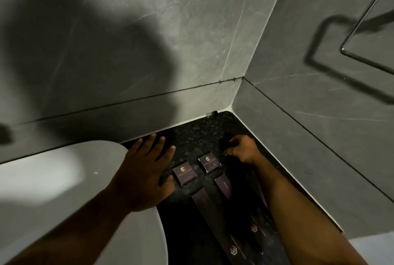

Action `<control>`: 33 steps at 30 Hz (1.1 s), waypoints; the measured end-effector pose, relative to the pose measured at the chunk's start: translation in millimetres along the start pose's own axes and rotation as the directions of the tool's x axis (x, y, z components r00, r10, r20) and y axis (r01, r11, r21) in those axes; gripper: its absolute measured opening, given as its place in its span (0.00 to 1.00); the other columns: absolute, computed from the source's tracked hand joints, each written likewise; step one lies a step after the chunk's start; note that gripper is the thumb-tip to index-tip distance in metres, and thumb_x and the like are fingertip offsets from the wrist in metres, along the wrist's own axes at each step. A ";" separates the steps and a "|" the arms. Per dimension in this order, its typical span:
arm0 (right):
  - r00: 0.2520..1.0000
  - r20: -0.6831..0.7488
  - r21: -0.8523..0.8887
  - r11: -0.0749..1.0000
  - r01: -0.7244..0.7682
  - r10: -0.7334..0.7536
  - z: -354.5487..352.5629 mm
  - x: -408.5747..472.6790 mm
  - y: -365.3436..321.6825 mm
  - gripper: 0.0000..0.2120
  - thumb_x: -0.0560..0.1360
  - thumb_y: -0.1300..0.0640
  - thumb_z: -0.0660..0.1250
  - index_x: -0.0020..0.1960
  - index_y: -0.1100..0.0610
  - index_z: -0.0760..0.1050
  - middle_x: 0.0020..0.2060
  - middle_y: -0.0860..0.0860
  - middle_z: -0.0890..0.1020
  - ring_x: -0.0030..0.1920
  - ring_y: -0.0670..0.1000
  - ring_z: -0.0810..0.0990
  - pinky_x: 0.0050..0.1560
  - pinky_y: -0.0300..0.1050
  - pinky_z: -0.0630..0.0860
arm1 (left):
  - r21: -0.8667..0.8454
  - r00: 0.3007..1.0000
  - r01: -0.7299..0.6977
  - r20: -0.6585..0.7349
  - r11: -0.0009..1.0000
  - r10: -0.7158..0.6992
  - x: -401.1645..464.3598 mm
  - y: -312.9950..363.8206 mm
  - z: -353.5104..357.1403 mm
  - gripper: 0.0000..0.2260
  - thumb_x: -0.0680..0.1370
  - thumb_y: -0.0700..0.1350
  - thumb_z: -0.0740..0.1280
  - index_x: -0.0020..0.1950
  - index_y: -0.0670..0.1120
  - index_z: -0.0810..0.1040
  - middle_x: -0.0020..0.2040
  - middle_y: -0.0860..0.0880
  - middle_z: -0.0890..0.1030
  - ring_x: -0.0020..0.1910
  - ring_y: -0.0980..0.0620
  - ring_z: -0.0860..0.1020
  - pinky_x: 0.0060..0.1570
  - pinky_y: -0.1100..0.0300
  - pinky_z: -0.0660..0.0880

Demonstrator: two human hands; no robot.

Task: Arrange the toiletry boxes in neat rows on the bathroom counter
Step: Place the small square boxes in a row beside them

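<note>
Two small square dark boxes with gold logos lie flat on the black speckled counter (198, 134): the left small box (184, 173) and the right small box (209, 161). Two long dark boxes run toward me: the left long box (215, 222) and the right long box (226, 188), partly under my right forearm. My left hand (147, 168) lies flat with fingers spread, its thumb beside the left small box. My right hand (242, 149) is curled at the counter's back right, beside the right small box; whether it holds anything is hidden.
A white basin (64, 190) fills the lower left, and my left palm rests over its rim. Grey tiled walls close the counter at the back and right. A metal towel ring (349, 51) hangs on the right wall.
</note>
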State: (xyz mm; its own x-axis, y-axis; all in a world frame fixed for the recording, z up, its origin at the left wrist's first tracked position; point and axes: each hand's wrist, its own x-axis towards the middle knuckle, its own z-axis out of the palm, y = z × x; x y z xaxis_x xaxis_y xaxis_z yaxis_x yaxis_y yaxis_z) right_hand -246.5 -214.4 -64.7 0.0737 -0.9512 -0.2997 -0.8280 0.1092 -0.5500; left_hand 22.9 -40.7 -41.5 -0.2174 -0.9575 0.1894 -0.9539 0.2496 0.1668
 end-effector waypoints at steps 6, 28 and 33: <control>1.000 0.002 0.043 0.999 0.008 -0.008 0.8 -3.5 5.0 0.21 0.67 0.59 0.76 0.58 0.60 0.77 0.55 0.59 0.83 0.56 0.57 0.80 0.60 0.52 0.76 | -0.003 1.000 0.009 0.004 1.000 -0.009 0.8 -1.2 1.6 0.30 0.70 0.55 0.59 0.69 0.44 0.72 0.69 0.38 0.71 0.71 0.38 0.63 0.67 0.43 0.59; 0.923 0.179 -0.550 0.743 0.382 -0.342 -9.1 119.9 -67.9 0.12 0.71 0.51 0.63 0.54 0.48 0.77 0.57 0.55 0.81 0.58 0.62 0.76 0.58 0.52 0.76 | 0.022 1.000 -0.026 0.015 0.999 0.026 -1.4 -4.4 4.7 0.32 0.71 0.57 0.59 0.74 0.46 0.65 0.73 0.42 0.65 0.74 0.43 0.57 0.69 0.46 0.54; 0.909 0.235 -0.612 0.675 0.413 -0.343 -4.4 138.9 -56.8 0.17 0.69 0.55 0.65 0.58 0.51 0.76 0.61 0.55 0.79 0.59 0.61 0.77 0.59 0.52 0.76 | 0.016 0.999 -0.022 0.025 1.000 0.021 -0.6 -4.3 2.6 0.32 0.71 0.56 0.59 0.73 0.45 0.67 0.73 0.41 0.66 0.74 0.42 0.58 0.68 0.44 0.56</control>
State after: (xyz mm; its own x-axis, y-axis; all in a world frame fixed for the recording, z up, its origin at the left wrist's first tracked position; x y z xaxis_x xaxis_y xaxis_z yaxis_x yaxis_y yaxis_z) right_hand -191.7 -354.0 -71.7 0.4820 -0.8344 -0.2674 -0.8682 -0.4958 -0.0178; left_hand 26.6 -41.6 -44.8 -0.2428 -0.9553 0.1688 -0.9521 0.2680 0.1470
